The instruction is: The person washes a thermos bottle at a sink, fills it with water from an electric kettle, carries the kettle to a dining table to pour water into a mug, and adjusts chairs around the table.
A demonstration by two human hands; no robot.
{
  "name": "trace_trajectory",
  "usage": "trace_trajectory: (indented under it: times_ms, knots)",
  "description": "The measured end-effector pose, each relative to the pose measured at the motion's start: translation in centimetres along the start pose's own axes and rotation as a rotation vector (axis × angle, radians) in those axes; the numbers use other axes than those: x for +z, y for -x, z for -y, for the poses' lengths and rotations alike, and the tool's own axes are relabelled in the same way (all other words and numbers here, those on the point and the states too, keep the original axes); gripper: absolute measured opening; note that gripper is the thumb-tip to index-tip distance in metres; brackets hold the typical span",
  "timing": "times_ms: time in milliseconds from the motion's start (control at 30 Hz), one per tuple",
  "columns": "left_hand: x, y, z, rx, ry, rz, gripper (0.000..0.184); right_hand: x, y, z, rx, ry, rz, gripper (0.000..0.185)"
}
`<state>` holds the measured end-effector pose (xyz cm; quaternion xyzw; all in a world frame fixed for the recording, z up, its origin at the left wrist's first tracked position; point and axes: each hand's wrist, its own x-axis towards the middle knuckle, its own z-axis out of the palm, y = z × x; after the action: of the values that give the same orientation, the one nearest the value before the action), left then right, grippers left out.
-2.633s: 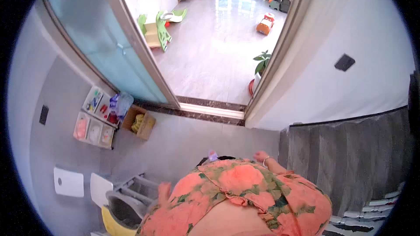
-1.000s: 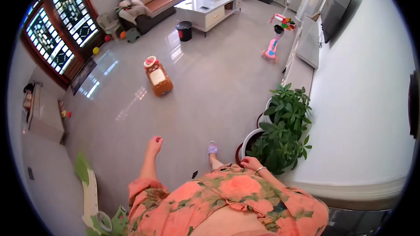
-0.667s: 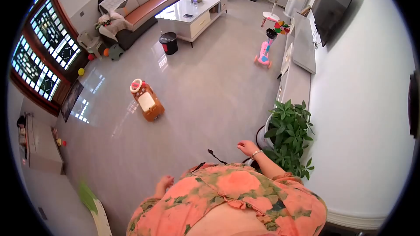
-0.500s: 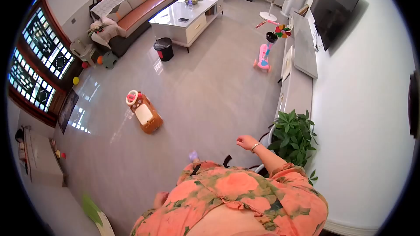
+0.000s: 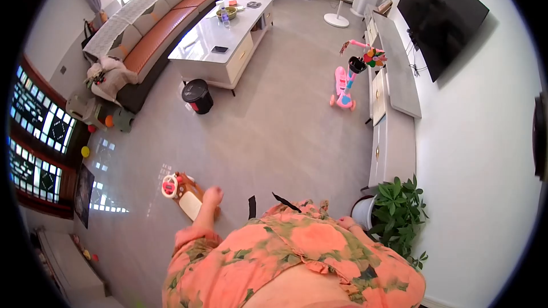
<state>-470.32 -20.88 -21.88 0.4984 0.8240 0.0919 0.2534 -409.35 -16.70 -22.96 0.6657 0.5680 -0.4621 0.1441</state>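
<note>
My left hand (image 5: 213, 197) swings out in front of my body, its fingers curled in with nothing visible in them. From my viewpoint it overlaps the back end of a brown ride-on toy car (image 5: 190, 202) with a white seat and a white steering wheel; I cannot tell that they touch. Close to my right side, my right hand (image 5: 346, 222) shows only in part beside the orange floral shirt (image 5: 302, 239), and its fingers are not clear. Nearest to it stands a leafy green plant (image 5: 394, 211) in a white pot (image 5: 363, 213).
Ahead are a black bin (image 5: 197, 97), a coffee table (image 5: 200, 45) and a long sofa (image 5: 165, 25). A pink scooter (image 5: 342, 88) with a pinwheel stands by the TV cabinet (image 5: 397, 148). Farther back is a white fan (image 5: 338, 19). Small balls lie near the left door.
I have moved forward; the toy car, bin and plant appear nearer. My left hand has swung forward and my right hand back towards my body.
</note>
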Motion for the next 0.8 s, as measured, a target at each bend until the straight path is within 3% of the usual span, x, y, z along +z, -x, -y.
trace_trajectory:
  times_ms: [67, 200, 333, 400, 433, 467, 500, 567, 600, 667, 800]
  knots:
    - [-2.8, -8.8, -5.0, 0.132, 0.008, 0.012, 0.026, -0.5, -1.4, 1.7, -0.058, -0.068, -0.109, 0.039]
    - [-5.9, -20.5, -14.6, 0.243, 0.18, 0.012, 0.026, -4.0, -7.0, 5.7, 0.058, -0.157, -0.113, 0.037]
    - [-4.8, -28.3, -17.1, 0.31, 0.269, 0.029, 0.024, -9.8, -14.5, 10.3, 0.124, -0.153, -0.101, 0.035]
    - [-1.5, -31.3, -13.4, 0.155, 0.225, 0.152, 0.032, -14.3, -18.7, 13.6, 0.143, -0.126, -0.083, 0.034]
    - [-1.7, -31.4, -12.2, -0.057, 0.27, 0.322, 0.035, -16.6, -20.9, 15.4, 0.156, -0.105, -0.067, 0.034]
    - [0.5, -32.5, -8.4, -0.001, 0.175, 0.39, 0.038, -19.1, -23.6, 17.5, 0.165, -0.085, -0.053, 0.033]
    - [-3.2, -31.1, -9.8, -0.151, 0.273, 0.548, 0.039, -21.5, -27.0, 19.0, 0.155, -0.079, -0.057, 0.033]
    - [4.7, -34.8, -0.3, -0.048, 0.101, 0.608, 0.032, -25.0, -37.0, 20.4, 0.083, -0.194, -0.09, 0.035]
    - [2.5, -33.4, 0.1, -0.271, 0.239, 0.602, 0.031, -27.5, -39.4, 22.9, -0.002, -0.117, -0.162, 0.033]
    - [-0.8, -33.6, -1.3, -0.494, 0.41, 0.511, 0.031, -33.4, -43.7, 29.5, -0.137, -0.024, -0.24, 0.032]
    - [-3.5, -39.3, -3.7, -0.614, 0.532, 0.359, 0.03, -42.1, -51.4, 41.1, -0.366, 0.033, -0.361, 0.033]
